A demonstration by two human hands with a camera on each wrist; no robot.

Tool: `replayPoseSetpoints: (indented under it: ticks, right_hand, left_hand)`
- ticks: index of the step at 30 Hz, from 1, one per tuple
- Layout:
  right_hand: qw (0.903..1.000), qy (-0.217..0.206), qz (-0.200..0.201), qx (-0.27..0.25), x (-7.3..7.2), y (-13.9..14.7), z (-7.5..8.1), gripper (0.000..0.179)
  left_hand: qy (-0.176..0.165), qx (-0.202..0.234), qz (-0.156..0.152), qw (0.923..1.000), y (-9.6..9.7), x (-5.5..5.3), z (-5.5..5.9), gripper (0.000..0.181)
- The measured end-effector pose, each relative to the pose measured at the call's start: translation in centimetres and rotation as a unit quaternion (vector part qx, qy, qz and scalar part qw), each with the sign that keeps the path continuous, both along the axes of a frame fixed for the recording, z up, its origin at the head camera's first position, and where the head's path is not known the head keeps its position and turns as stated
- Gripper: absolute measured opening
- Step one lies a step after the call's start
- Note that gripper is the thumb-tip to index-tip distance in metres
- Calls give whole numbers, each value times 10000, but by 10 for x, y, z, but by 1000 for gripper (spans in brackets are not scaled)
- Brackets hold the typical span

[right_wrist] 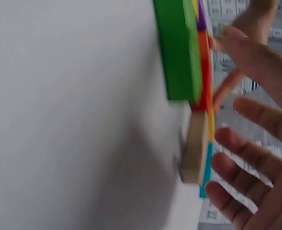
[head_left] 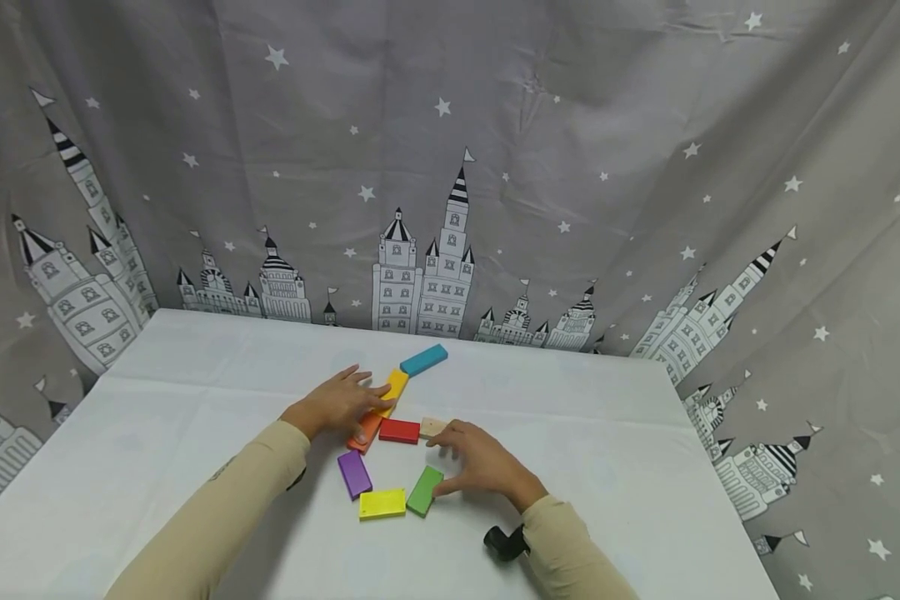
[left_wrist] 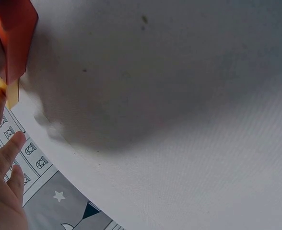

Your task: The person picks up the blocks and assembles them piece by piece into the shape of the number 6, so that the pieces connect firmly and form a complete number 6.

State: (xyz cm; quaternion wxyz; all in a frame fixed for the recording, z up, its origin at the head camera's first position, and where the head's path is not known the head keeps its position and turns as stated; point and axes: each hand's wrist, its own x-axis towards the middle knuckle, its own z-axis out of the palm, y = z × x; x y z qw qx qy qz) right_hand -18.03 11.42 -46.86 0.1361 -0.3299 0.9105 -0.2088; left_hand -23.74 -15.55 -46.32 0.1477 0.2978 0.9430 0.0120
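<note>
Flat coloured blocks lie on the white table in a bent line and a loop. My left hand (head_left: 339,402) spreads its fingers over the amber block (head_left: 397,382), its thumb at the orange block (head_left: 369,427). Beside that lie a red block (head_left: 399,431) and a plain wooden block (head_left: 431,427). My right hand (head_left: 483,462) hovers at the right, fingers apart and loosely bent, thumb close to the green block (head_left: 425,490) and fingertips near the wooden one. In the right wrist view nothing is between the fingers of this hand (right_wrist: 261,153).
A blue block (head_left: 424,360) forms the far end of the line. Nearer me lie a purple block (head_left: 355,474) and a yellow block (head_left: 382,504). Behind the white table (head_left: 607,433) hangs a grey curtain (head_left: 570,125) printed with castles and stars.
</note>
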Motion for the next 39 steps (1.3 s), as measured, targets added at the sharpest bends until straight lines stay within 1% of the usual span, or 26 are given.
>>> replayPoseSetpoints:
  ticks: [3,6,8,11,14,20,24,27,34,39]
  right_hand:
    - [9994,148,239,197,-16,4,4,54]
    - [9979,115,433,471,-31,5,8,50]
    - [9959,34,649,625,-39,5,11,52]
    - [9918,-57,997,793,-48,1,15,54]
    - [9886,-95,1170,944,-55,-2,17,58]
    - [9836,-243,1373,1148,-62,-10,15,61]
    - [9817,-396,1417,1211,-65,-14,15,61]
    - [9818,-458,1415,1180,-67,-14,14,60]
    - [9832,-370,1449,1048,-69,-11,14,55]
    - [9843,-324,1482,902,-68,-11,14,48]
  left_hand:
    - [-51,47,46,10000,0,1,-1,66]
    - [-73,86,47,9999,-1,1,0,65]
    - [-64,122,58,9999,-1,1,0,65]
    - [-26,168,47,9998,-1,0,1,66]
    - [-38,170,65,9998,-1,0,1,66]
    - [-124,129,168,9997,-1,0,0,65]
    - [-168,147,226,9995,-1,1,0,65]
    - [-158,157,214,9995,0,1,0,65]
    - [-144,148,192,9996,0,1,0,63]
    - [-129,124,109,9998,0,1,0,64]
